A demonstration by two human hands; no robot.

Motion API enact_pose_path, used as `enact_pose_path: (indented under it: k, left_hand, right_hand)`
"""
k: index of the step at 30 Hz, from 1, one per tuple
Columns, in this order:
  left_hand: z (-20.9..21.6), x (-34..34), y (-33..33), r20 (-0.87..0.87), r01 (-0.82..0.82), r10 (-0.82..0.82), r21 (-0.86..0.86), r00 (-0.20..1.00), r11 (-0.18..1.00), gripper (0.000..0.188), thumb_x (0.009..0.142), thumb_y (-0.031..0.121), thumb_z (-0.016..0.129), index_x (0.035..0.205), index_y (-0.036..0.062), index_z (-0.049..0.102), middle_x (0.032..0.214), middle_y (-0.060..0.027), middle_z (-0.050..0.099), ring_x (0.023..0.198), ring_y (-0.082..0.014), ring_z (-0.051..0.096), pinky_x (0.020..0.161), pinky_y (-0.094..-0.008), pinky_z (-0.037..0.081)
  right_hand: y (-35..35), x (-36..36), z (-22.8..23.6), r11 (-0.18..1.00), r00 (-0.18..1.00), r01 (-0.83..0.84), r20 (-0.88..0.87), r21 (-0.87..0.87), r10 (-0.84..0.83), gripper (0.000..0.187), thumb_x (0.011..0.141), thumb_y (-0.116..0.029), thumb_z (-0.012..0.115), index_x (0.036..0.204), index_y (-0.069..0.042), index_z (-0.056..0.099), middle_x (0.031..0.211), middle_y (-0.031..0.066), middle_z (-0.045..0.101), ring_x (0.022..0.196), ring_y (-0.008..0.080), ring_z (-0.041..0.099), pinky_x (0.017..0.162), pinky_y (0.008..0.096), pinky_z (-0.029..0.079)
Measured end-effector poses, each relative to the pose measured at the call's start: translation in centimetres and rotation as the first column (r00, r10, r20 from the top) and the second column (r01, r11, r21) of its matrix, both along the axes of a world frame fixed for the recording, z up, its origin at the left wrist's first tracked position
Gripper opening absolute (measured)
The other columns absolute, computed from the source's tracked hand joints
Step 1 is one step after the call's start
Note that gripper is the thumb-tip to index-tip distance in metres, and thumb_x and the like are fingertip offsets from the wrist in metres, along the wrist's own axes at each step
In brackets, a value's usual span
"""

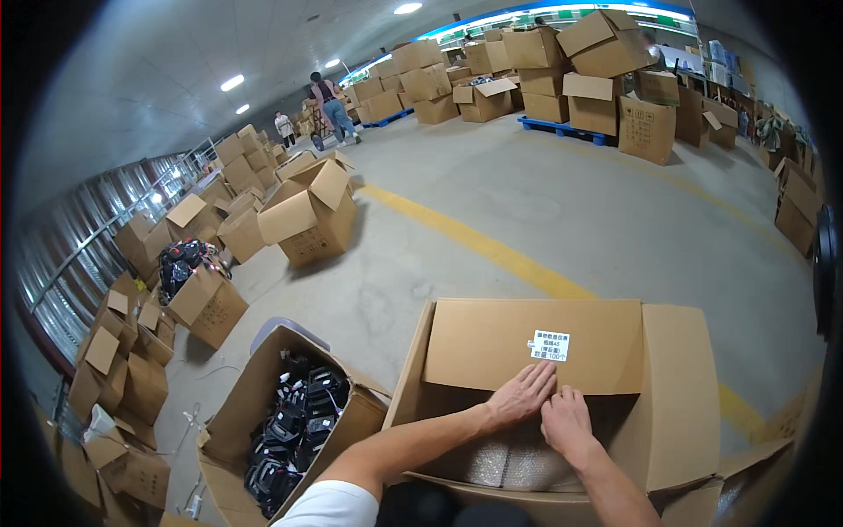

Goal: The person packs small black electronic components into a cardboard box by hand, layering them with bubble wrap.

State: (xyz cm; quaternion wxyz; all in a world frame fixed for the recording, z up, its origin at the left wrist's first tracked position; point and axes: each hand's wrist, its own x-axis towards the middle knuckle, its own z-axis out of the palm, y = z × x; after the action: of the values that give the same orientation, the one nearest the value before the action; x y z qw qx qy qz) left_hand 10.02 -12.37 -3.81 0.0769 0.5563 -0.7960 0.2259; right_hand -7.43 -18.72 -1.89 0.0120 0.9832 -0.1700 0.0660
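Note:
In front of me stands an open cardboard box (674, 386), its far flap (492, 338) folded inward with a white printed label (551, 346) on it. My left hand (524, 393) lies on this flap, fingers stretched out and fingertips at the label's lower edge. Beside it, my right hand (568, 420) is closed, its fingers curled at the flap's lower edge; its thumb side is partly hidden. Bubble wrap (518, 461) shows inside the box below my hands.
Left of the box, another carton (233, 422) holds many black plastic units (294, 413) with wires. An open carton (312, 215) stands farther off on the floor, past a yellow line (474, 237). Stacked boxes (536, 79) rest on blue pallets (562, 129). A person (332, 110) is in the background.

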Motion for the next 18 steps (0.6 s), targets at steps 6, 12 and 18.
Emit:
enact_pose_path:
  k: [6, 12, 18]
  left_hand:
    - [9.8, 2.0, 0.0, -0.201, 0.003, -0.047, -0.210, 0.978, 0.978, 0.026, 0.081, 0.009, 0.063, 0.104, -0.0024, 0.063, 0.102, -0.0174, 0.065, 0.091, -0.0315, 0.069, 0.076, -0.0405, 0.056]
    - [19.8, 10.6, -13.7, -0.331, -0.112, 0.007, -0.299, 0.944, 0.948, 0.019, 0.096, 0.021, 0.062, 0.084, 0.0063, 0.055, 0.069, -0.0167, 0.064, 0.066, -0.0396, 0.064, 0.056, -0.0481, 0.048]
    - [18.7, 15.0, -20.8, 0.067, -0.084, 0.205, -0.758, 0.976, 0.647, 0.030, 0.097, 0.034, 0.061, 0.097, 0.0047, 0.063, 0.073, -0.0163, 0.067, 0.072, -0.0375, 0.066, 0.068, -0.0467, 0.052]
  right_hand:
    - [2.1, 0.0, 4.9, 0.984, 0.871, -0.086, 0.467, -0.158, 0.151, 0.015, 0.076, -0.012, 0.062, 0.082, 0.000, 0.069, 0.090, 0.0182, 0.064, 0.106, 0.0357, 0.059, 0.102, 0.0513, 0.045]
    - [3.4, 0.0, 1.8, 0.921, 0.863, -0.388, 0.343, -0.021, 0.371, 0.010, 0.074, -0.011, 0.061, 0.079, -0.003, 0.064, 0.081, 0.0124, 0.062, 0.092, 0.0282, 0.060, 0.096, 0.0436, 0.047]
    - [3.8, 0.3, 1.8, 0.913, 0.900, -0.409, 0.178, 0.019, 0.399, 0.012, 0.073, -0.014, 0.063, 0.079, -0.005, 0.066, 0.082, 0.0105, 0.064, 0.093, 0.0262, 0.060, 0.091, 0.0396, 0.047]
